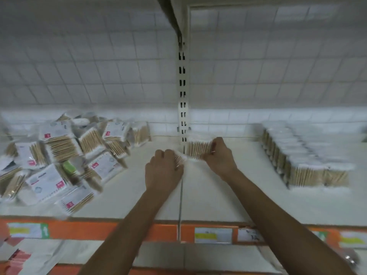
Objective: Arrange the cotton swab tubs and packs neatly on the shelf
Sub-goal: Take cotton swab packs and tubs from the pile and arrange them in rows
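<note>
The person is reaching both bare arms over the white shelf. The right hand is curling its fingers and thumb round the first pack of cotton swabs, gripping it by its right end. This pack is standing on the shelf at the back, just beside the white post with the little slots. The left hand is curling its fingers round the second pack, which is sitting lower and nearer the person, touching the first pack. The picture is blurry here, so it is hard to see how the 2 packs are meeting. To the left, a messy pile of packs is lying on the shelf, tipped every which way, with white labels and small red marks showing. 1 green thing is sitting in the pile. Far to the right, a neat row of packs is standing in straight lines, well apart from the hands. An orange strip is running along the front edge of the shelf, and price tags are sticking on it. A white squared wall is standing behind the shelf.
</note>
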`<state>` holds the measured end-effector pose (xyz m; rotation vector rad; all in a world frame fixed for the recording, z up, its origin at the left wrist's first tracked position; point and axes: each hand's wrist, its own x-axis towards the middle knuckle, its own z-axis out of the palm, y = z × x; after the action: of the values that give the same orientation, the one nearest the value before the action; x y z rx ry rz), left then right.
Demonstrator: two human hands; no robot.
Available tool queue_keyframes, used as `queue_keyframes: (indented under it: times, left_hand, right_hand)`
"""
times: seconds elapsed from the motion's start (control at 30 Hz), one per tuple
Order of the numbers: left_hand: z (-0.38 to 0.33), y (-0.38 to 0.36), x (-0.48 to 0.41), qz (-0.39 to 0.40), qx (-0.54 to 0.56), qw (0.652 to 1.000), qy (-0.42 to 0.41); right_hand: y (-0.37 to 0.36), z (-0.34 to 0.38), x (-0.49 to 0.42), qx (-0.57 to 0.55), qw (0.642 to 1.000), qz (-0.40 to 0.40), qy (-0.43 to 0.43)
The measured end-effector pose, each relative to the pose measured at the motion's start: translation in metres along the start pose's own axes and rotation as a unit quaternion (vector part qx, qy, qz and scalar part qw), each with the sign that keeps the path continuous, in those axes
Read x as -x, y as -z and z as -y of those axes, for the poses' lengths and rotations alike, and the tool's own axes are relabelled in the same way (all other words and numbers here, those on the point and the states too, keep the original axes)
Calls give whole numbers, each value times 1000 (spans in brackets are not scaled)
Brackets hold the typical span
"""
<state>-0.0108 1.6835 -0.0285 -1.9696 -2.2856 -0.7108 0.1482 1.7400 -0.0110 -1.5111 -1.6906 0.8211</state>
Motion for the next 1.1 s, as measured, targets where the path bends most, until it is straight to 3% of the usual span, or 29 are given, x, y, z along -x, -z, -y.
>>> queue_keyframes:
  times: [0.17, 0.4, 0.5, 0.63, 0.8, 1.1]
  left_hand:
    - [-29, -14, -12, 59, -14, 998, -21]
    - [-91, -17, -37, 87, 238, 967, -31]
    - [-111, -20, -46, 82, 246, 965, -38]
    - [-128, -36, -52, 65, 266, 961, -25]
    - [-151, -61, -70, 57, 283, 957, -12]
    - [-178, -103, -96, 52, 226, 972, 27]
  right_hand:
    - [39, -14, -5, 34, 999, -16, 9]
    - [83, -33, -24, -74, 997, 16, 18]
    - [102, -38, -33, -69, 996, 40, 42]
    - [138, -38, -53, 60, 992, 16, 109]
    - [168, -44, -81, 235, 955, 24, 177]
    - [178, -62, -112, 422, 883, 31, 203]
